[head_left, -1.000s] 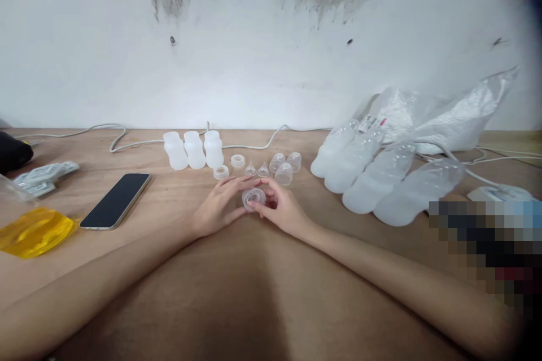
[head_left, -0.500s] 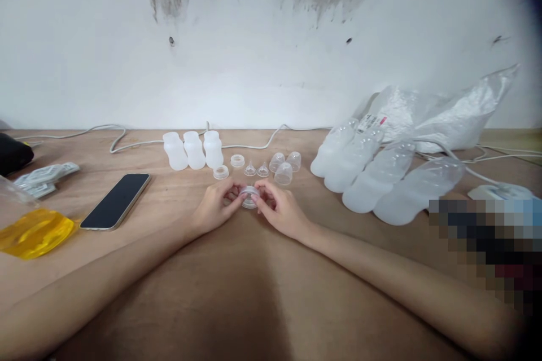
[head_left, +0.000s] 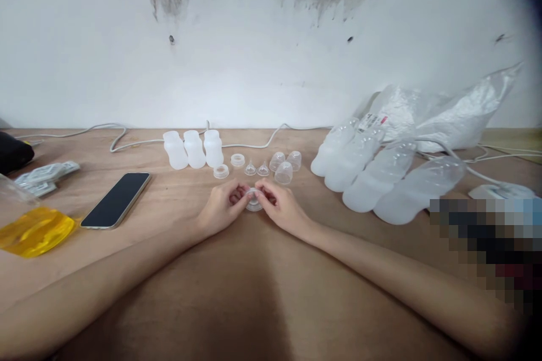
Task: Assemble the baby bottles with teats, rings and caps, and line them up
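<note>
Under a stained white wall (head_left: pixel 254 56), across a smooth brown tabletop (head_left: pixel 212 304). Centred between the left hand (head_left: pixel 219 208) and the right hand (head_left: pixel 283 210), pinched at both sides in closed fingertips: on or just above the wood, too near to tell, and in front of small clear teats (head_left: pixel 263 169). With the clear ring-shaped piece (head_left: pixel 254 207), probably light, stiff-rimmed, slightly slick and softer at centre; best taken by opposite edges.

We see a light brown tabletop (head_left: pixel 178 299) and a white wall (head_left: pixel 254 56) with grey-brown stains. The ring (head_left: pixel 254 206) we hold is clear and colourless. We find milky white on the upright bottles (head_left: pixel 195 151), black on the phone's screen (head_left: pixel 116 200), golden yellow in the liquid (head_left: pixel 36 234), and a red mark on the white label (head_left: pixel 370 122).
</note>
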Tool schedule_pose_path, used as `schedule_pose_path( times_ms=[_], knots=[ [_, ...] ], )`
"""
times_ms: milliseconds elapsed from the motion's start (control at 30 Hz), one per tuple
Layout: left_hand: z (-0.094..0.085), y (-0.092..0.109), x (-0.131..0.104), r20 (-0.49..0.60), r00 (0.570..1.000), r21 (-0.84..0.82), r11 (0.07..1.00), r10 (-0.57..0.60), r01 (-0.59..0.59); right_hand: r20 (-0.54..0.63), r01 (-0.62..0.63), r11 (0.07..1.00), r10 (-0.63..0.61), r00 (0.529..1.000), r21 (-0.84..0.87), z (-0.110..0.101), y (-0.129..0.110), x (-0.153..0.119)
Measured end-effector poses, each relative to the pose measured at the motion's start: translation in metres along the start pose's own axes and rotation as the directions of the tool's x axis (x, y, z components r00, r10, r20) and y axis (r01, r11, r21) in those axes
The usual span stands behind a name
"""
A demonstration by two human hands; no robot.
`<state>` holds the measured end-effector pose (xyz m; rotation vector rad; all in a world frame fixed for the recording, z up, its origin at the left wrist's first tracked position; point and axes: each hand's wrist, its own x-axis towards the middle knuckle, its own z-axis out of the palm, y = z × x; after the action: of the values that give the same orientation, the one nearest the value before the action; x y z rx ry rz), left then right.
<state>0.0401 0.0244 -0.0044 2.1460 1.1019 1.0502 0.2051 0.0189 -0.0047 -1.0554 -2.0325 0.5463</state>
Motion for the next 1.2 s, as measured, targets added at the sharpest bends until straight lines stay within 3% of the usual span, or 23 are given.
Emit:
schedule_pose_path(
  times_ms=[167,400,600,800,933,1200],
  knots=[
    [-0.002,0.001,0.002,-0.02,0.999,0.084,0.996,0.03,-0.029,0.027,-0.065,0.997,0.064,0.998,0.047,0.001,-0.001,0.001],
    [-0.002,0.001,0.001,0.01,0.996,0.101,0.991,0.089,-0.089,0.075,-0.049,0.998,0.046,0.996,0.045,0.002,-0.002,0.0],
    [-0.001,-0.006,0.003,-0.044,0.999,0.041,0.999,0.003,-0.001,0.067,-0.075,0.995,0.071,0.995,0.067,0.0,-0.003,-0.001],
    [-0.002,-0.007,0.003,0.048,0.999,-0.033,0.999,-0.003,0.005,0.033,-0.103,0.989,0.1,0.994,0.102,-0.001,0.0,-0.001],
    [-0.001,-0.01,0.002,0.021,1.0,-0.062,0.998,-0.017,0.018,0.053,-0.101,0.985,0.094,0.994,0.142,-0.002,0.0,0.0],
    [0.002,-0.012,0.003,0.01,1.0,0.01,1.0,-0.016,0.016,0.043,-0.074,0.994,0.071,0.997,0.078,-0.001,0.001,0.0]
  ],
)
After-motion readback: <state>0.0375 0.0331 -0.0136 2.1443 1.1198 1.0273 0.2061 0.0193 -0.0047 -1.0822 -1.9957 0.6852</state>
